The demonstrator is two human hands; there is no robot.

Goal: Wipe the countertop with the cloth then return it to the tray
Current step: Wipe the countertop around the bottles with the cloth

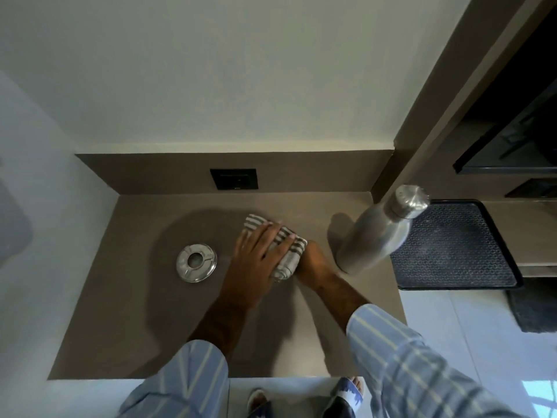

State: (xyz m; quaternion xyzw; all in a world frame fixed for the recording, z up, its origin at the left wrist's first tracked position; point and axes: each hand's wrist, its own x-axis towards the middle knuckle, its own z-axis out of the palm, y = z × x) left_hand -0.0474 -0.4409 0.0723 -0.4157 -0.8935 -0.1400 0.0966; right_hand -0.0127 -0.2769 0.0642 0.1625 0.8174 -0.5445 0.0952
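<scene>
A grey and white striped cloth (pixel 287 258) lies bunched in the middle of the brown countertop (pixel 126 312). My left hand (pixel 259 254) lies flat on top of it with fingers spread. My right hand (pixel 313 263) grips the cloth's right side from beneath, partly hidden by the cloth. The black textured tray (pixel 452 245) sits at the right end of the counter, apart from both hands.
A tall steel bottle (pixel 379 233) stands between the cloth and the tray. A round steel ashtray (pixel 196 262) sits left of my hands. A black socket plate (pixel 234 178) is on the back splash. Dark shelving rises at the right.
</scene>
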